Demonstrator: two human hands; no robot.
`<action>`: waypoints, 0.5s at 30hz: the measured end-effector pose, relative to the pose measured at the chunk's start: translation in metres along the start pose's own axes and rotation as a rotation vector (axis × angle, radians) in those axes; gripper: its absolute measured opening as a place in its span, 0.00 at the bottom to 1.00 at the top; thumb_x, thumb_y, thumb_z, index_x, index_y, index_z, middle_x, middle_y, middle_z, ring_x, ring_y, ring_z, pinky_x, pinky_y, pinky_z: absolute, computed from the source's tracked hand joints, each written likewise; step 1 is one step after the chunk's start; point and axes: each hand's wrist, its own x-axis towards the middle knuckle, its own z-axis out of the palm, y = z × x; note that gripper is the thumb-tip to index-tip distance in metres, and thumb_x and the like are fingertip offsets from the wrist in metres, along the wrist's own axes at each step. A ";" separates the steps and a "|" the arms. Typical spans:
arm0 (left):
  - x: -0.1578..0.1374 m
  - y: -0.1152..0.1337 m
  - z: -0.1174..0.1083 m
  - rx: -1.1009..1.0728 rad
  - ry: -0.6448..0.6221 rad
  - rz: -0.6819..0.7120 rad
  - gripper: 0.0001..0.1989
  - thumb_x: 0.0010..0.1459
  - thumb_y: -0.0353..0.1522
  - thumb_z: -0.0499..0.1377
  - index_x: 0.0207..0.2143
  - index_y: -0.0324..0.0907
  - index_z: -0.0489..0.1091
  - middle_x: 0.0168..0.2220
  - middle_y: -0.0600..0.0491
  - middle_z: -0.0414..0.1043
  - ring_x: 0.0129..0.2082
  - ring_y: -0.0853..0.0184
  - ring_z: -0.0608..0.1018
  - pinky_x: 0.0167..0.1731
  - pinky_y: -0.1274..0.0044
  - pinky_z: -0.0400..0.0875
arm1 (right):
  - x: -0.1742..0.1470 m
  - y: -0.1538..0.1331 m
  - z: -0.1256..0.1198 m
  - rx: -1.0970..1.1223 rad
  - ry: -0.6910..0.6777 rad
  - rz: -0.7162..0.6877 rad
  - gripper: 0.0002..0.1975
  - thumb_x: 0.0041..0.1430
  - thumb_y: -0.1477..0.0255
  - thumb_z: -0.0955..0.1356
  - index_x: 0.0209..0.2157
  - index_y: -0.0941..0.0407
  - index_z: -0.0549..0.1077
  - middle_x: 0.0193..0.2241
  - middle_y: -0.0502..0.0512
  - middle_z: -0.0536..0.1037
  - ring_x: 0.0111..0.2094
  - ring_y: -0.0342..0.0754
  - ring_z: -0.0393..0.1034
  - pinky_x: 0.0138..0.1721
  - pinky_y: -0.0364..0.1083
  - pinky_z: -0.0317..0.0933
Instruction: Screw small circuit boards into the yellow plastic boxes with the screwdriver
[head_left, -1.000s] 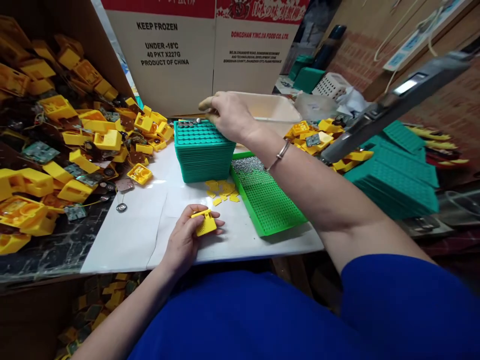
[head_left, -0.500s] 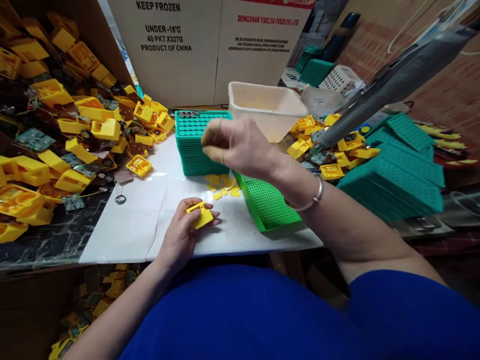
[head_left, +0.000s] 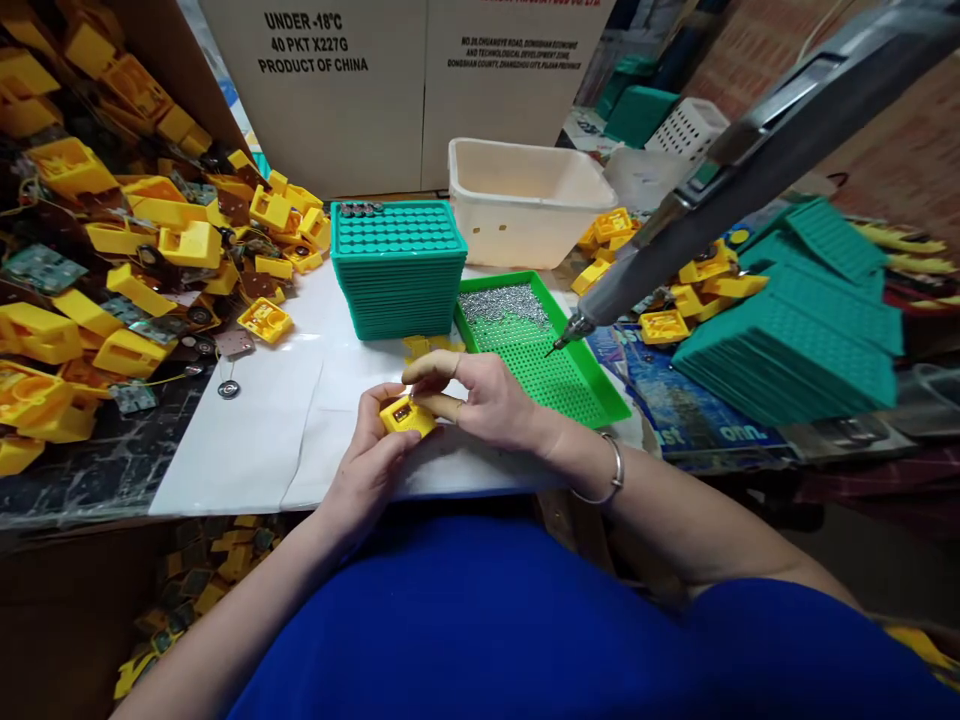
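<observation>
In my left hand (head_left: 373,440) is a small yellow plastic casing (head_left: 403,424), gripped between thumb and fingers above the white sheet, a dark slot showing in its top. My right hand (head_left: 480,400) has yellowish covers on thumb and forefinger, pinched together at the casing's far edge. A tiny shiny bit shows by those fingertips, too small to name. Just behind the hands lie flat yellow pieces (head_left: 427,348), partly hidden. The green perforated tray (head_left: 525,365) right of them holds many small silvery screws (head_left: 510,303). An electric screwdriver (head_left: 592,312) hangs tip-down over this tray.
A stack of teal trays (head_left: 401,285) stands behind, small round parts on top. Beside it is a translucent bin (head_left: 525,205). Yellow casings with wired circuit boards (head_left: 135,230) pile up at left. More teal trays (head_left: 795,320) lean at right. A large carton (head_left: 375,120) closes off the back.
My right hand has come down from in front of the teal stack to the casing in my left hand. The casing has been turned. The view has shifted slightly.
</observation>
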 end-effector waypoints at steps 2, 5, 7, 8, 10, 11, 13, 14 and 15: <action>0.001 -0.001 -0.001 -0.003 -0.024 0.040 0.23 0.51 0.26 0.62 0.48 0.49 0.60 0.50 0.55 0.71 0.49 0.65 0.73 0.54 0.70 0.65 | -0.002 -0.005 0.001 0.137 0.000 0.084 0.11 0.57 0.76 0.69 0.43 0.55 0.71 0.33 0.48 0.80 0.34 0.41 0.75 0.40 0.42 0.66; 0.001 -0.003 -0.003 0.040 -0.052 0.081 0.22 0.54 0.27 0.62 0.50 0.49 0.59 0.51 0.54 0.70 0.52 0.64 0.72 0.55 0.71 0.62 | -0.005 -0.009 0.005 0.149 -0.020 0.127 0.12 0.56 0.77 0.69 0.43 0.55 0.70 0.32 0.47 0.79 0.34 0.41 0.75 0.40 0.42 0.66; 0.000 -0.004 -0.003 0.116 -0.051 0.123 0.21 0.56 0.28 0.61 0.50 0.49 0.59 0.51 0.54 0.69 0.53 0.64 0.71 0.55 0.71 0.61 | -0.006 -0.011 0.009 0.085 -0.020 0.121 0.12 0.56 0.79 0.69 0.43 0.55 0.70 0.34 0.49 0.79 0.36 0.42 0.75 0.41 0.42 0.65; 0.000 -0.003 -0.003 0.169 -0.045 0.146 0.20 0.56 0.28 0.61 0.50 0.48 0.60 0.50 0.54 0.69 0.52 0.63 0.71 0.54 0.71 0.61 | -0.006 -0.012 0.011 0.033 -0.021 0.111 0.12 0.57 0.79 0.68 0.43 0.55 0.70 0.35 0.51 0.79 0.37 0.43 0.75 0.42 0.43 0.65; -0.002 -0.002 -0.002 0.284 -0.021 0.205 0.18 0.57 0.28 0.61 0.48 0.47 0.62 0.48 0.53 0.69 0.50 0.62 0.71 0.52 0.72 0.62 | -0.006 -0.015 0.013 -0.097 -0.024 0.087 0.10 0.57 0.78 0.67 0.42 0.56 0.70 0.36 0.53 0.79 0.38 0.46 0.73 0.43 0.45 0.64; -0.003 -0.001 -0.003 0.338 -0.005 0.231 0.17 0.56 0.28 0.61 0.47 0.46 0.63 0.46 0.53 0.70 0.48 0.63 0.71 0.51 0.72 0.63 | -0.005 -0.016 0.014 -0.161 -0.025 0.088 0.10 0.58 0.78 0.67 0.43 0.56 0.70 0.36 0.54 0.78 0.38 0.46 0.72 0.42 0.46 0.62; -0.004 0.001 -0.004 0.428 0.016 0.253 0.15 0.55 0.28 0.62 0.45 0.46 0.65 0.42 0.54 0.70 0.43 0.64 0.72 0.46 0.73 0.65 | -0.002 -0.015 0.012 -0.250 -0.041 0.160 0.13 0.58 0.73 0.69 0.45 0.56 0.69 0.33 0.53 0.77 0.35 0.47 0.70 0.39 0.46 0.60; -0.004 0.001 -0.006 0.457 0.014 0.238 0.15 0.55 0.28 0.62 0.45 0.46 0.65 0.41 0.54 0.70 0.41 0.64 0.72 0.44 0.74 0.66 | 0.001 -0.014 0.010 -0.271 -0.065 0.224 0.16 0.57 0.69 0.70 0.47 0.56 0.68 0.30 0.51 0.76 0.33 0.46 0.69 0.36 0.45 0.59; -0.004 0.000 -0.008 0.466 0.006 0.209 0.15 0.55 0.29 0.62 0.46 0.46 0.66 0.40 0.54 0.70 0.40 0.64 0.72 0.43 0.74 0.66 | 0.004 -0.011 0.006 -0.279 -0.103 0.294 0.21 0.55 0.66 0.72 0.48 0.56 0.68 0.28 0.49 0.74 0.30 0.45 0.67 0.33 0.44 0.56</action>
